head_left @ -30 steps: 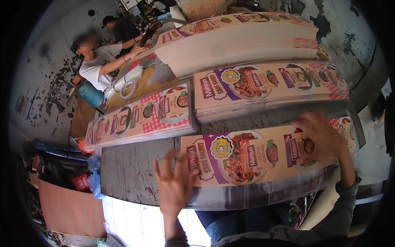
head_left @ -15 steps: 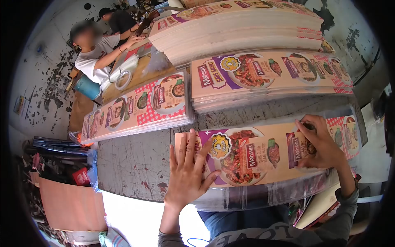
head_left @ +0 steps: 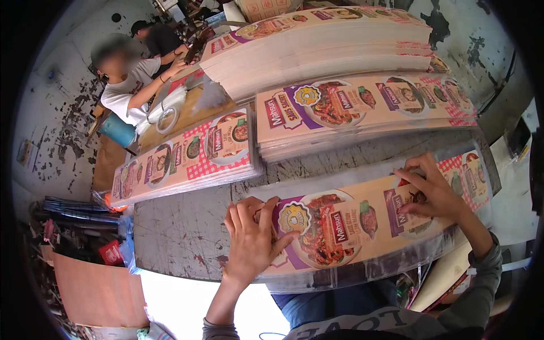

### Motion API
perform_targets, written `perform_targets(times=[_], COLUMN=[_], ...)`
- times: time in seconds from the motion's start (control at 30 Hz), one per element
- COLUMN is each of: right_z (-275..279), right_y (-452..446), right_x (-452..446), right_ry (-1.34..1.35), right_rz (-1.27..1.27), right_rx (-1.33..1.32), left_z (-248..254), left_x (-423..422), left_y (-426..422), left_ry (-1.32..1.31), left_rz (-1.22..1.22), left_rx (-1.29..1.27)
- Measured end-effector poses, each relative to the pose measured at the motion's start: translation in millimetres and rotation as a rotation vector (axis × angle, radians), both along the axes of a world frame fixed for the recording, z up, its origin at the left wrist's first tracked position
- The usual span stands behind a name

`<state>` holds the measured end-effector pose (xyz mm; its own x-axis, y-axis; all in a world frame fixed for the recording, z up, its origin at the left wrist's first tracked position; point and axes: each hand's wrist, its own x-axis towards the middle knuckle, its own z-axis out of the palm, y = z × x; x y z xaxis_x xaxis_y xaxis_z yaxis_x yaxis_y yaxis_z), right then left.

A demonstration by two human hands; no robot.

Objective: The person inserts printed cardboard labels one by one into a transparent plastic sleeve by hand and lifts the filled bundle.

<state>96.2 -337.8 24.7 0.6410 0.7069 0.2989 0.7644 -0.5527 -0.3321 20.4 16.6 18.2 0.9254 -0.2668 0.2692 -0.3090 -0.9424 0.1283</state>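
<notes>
A long printed sheet (head_left: 371,221) with food pictures lies in front of me on clear plastic sleeves (head_left: 351,276) at the table's near edge. My left hand (head_left: 249,238) rests on its left end, fingers bent and thumb apart. My right hand (head_left: 433,192) is over its right part, fingers curved and spread, touching or just above the print. Beyond lies a stack of sleeved prints (head_left: 362,113), and a second sleeved stack (head_left: 187,156) is at the left. Whether either hand pinches the sheet's edge cannot be made out.
A tall stack of unsleeved prints (head_left: 317,56) stands at the back of the grey table (head_left: 181,232). Two people (head_left: 122,85) work at the far left by a brown bench (head_left: 198,107) holding a tape roll (head_left: 167,120). A teal bucket (head_left: 117,131) stands nearby.
My left hand has gone from spread flat to bent fingers on the sheet's left end. The sheet's left end has shifted slightly towards me, baring clear plastic behind it. The camera view has shifted slightly.
</notes>
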Motion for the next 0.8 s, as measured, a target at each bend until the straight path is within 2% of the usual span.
perform_targets(times=[0.33,0.8], right_z=[8,2], right_y=[7,9], right_x=[-4,4], right_ry=[-0.148,-0.071], right_rz=[0.04,0.043], right_rx=[-0.032,0.005], left_z=[1,-3], left_x=[-2,-3], left_y=[-1,2], left_ry=[-0.074,-0.209], left_rz=[0.063,0.059], left_rx=[-0.077,-0.171])
